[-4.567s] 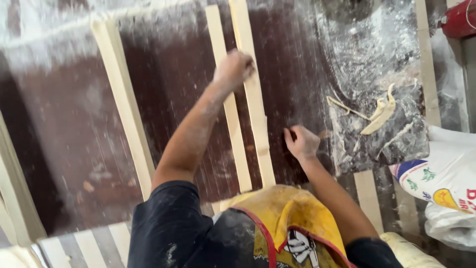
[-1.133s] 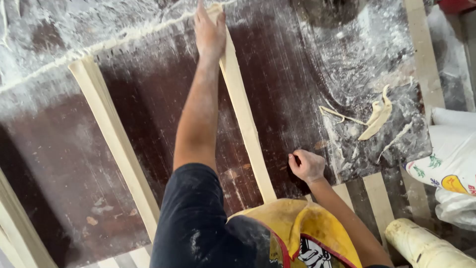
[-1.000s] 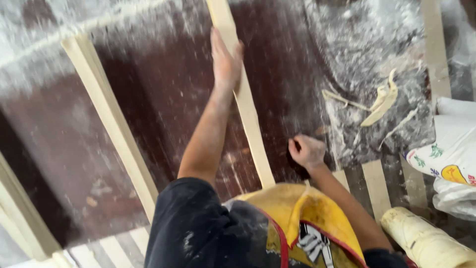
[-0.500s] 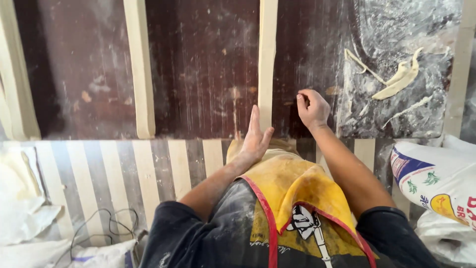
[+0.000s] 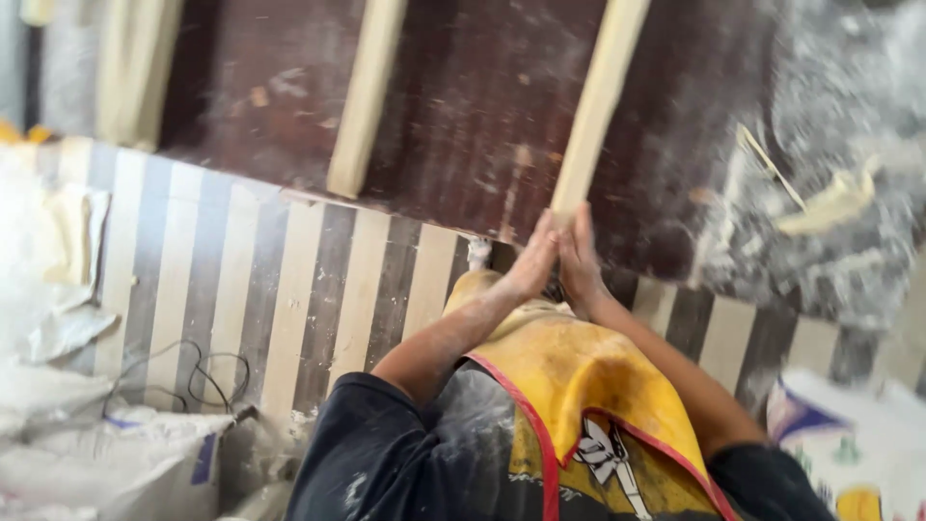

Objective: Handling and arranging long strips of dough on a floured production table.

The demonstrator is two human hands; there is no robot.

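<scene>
Both hands meet at the near end of a pale strip (image 5: pixel 598 106): the left hand (image 5: pixel 533 262) and right hand (image 5: pixel 582 262) are flat, fingers straight, palms pressed toward each other with the strip's end between the fingertips, though whether they truly pinch it I cannot tell. The strip lies on a dark brown board (image 5: pixel 463 116), ending at its near edge, with a second strip (image 5: pixel 362 96) well apart to the left. White plaster mess (image 5: pixel 830 193) covers the board's right end, and sacks (image 5: pixel 106 453) sit by the striped floor (image 5: pixel 222 289) at the left.
</scene>
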